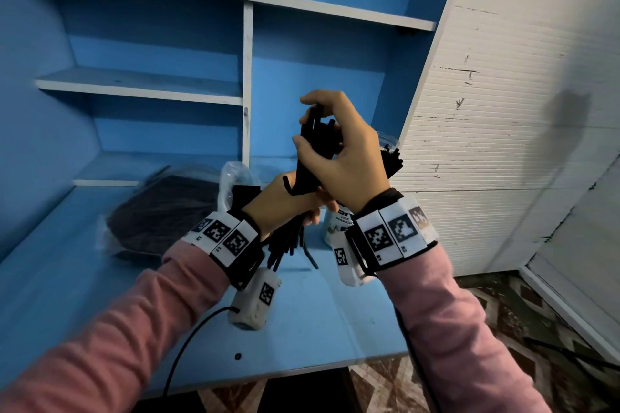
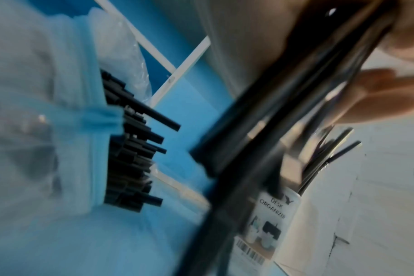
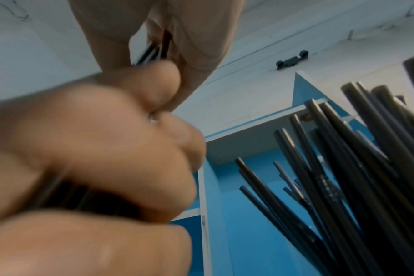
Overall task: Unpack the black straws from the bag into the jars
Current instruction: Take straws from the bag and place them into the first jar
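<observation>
I hold a bundle of black straws [image 1: 308, 157] upright over the blue desk [image 1: 100, 295] with both hands. My left hand [image 1: 285, 198] grips its lower part, and the loose ends fan out below. My right hand [image 1: 335, 151] curls round the top ends. In the left wrist view the bundle [image 2: 284, 93] crosses the frame, blurred. A clear bag [image 1: 161, 211] of black straws lies to the left, its straw ends [image 2: 130, 149] poking out of the open mouth. A jar [image 1: 335, 228] labelled "desk organizer" [image 2: 272, 214] stands behind my wrists, mostly hidden. It holds several straws [image 3: 343, 168].
Blue shelves with white edges [image 1: 247, 77] rise behind the desk. A white panelled wall [image 1: 503, 111] stands close on the right. The desk's front edge [image 1: 302, 372] drops to a patterned floor. Black cables hang from both wrist cameras.
</observation>
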